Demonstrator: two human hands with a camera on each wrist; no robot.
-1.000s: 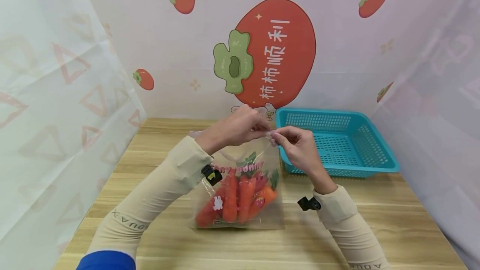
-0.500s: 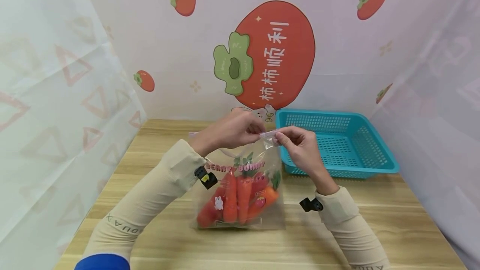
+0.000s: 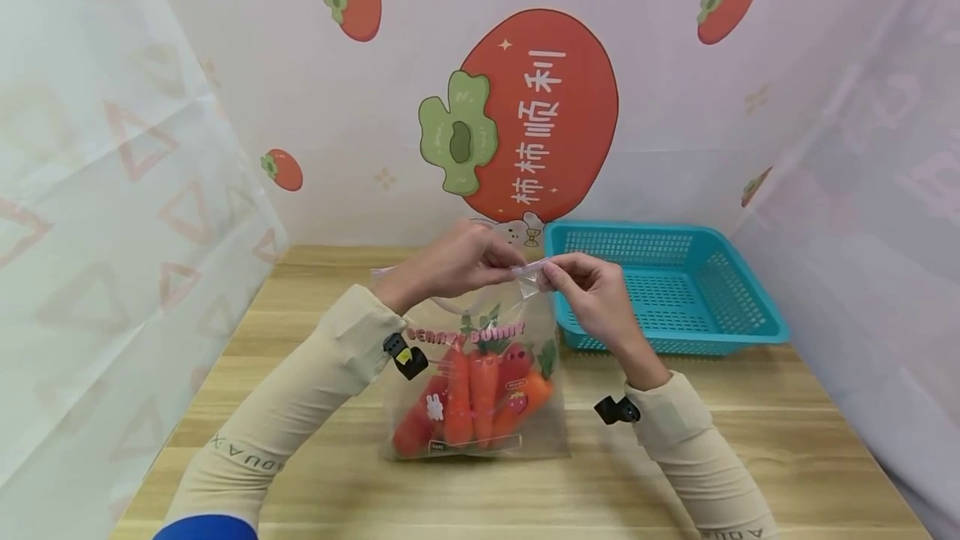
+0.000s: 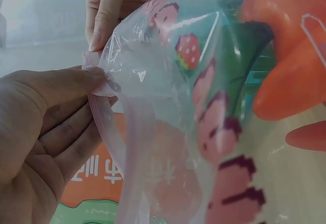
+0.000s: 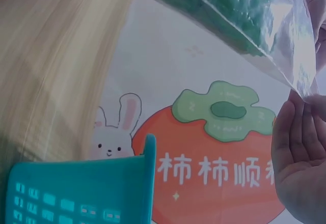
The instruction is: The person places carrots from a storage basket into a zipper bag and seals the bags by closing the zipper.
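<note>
A clear zip bag (image 3: 457, 373) with pink "Berry Bunny" lettering stands on the wooden table. Inside it are several orange carrots (image 3: 485, 394) with green tops and some red produce, partly masked by the print. My left hand (image 3: 457, 263) pinches the pink zip strip (image 4: 109, 132) near the bag's right end, thumb on top in the left wrist view. Just to its right, my right hand (image 3: 596, 294) pinches the bag's top right corner between thumb and index finger. The left part of the bag's mouth is hidden behind my left wrist. Whether the zip is sealed is unclear.
A turquoise perforated basket (image 3: 667, 290) stands at the back right, close behind my right hand. Behind the wooden table (image 3: 300, 307) rises a backdrop printed with persimmons (image 3: 540, 115). White printed sheets line both sides.
My left hand has slid a little left along the bag's top edge, widening the gap to my right hand. The right hand keeps its pinch on the corner. The head view has shifted slightly.
</note>
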